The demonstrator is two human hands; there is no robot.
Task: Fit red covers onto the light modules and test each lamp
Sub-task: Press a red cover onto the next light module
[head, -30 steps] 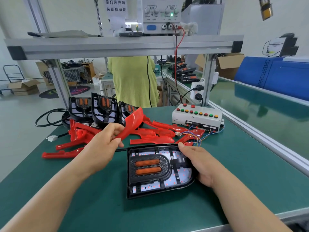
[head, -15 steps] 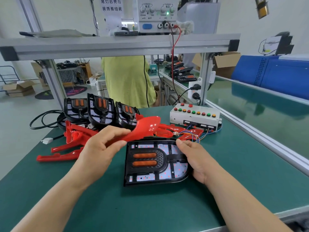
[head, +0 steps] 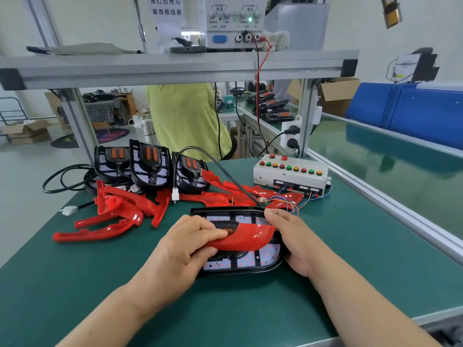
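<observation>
A black light module [head: 253, 262] with a white LED board lies flat on the green mat in front of me. A glossy red cover [head: 246, 237] rests across its middle, over the orange lenses. My left hand [head: 186, 249] grips the cover's left end, fingers curled on top of it. My right hand [head: 294, 240] holds the module's right edge, its fingertips touching the cover's right tip. Three more modules [head: 150, 165] stand upright at the back left. Loose red covers [head: 117, 214] lie in a heap in front of them.
A white test box [head: 290, 175] with coloured buttons sits at the back right, thin wires running toward the module. Black cables [head: 62, 179] coil at the far left. A power supply [head: 233, 21] stands on the overhead shelf. A person in a yellow-green shirt [head: 188, 118] stands beyond the bench.
My left hand has brought the red cover from above the heap down onto the module. The module has shifted slightly under my right hand.
</observation>
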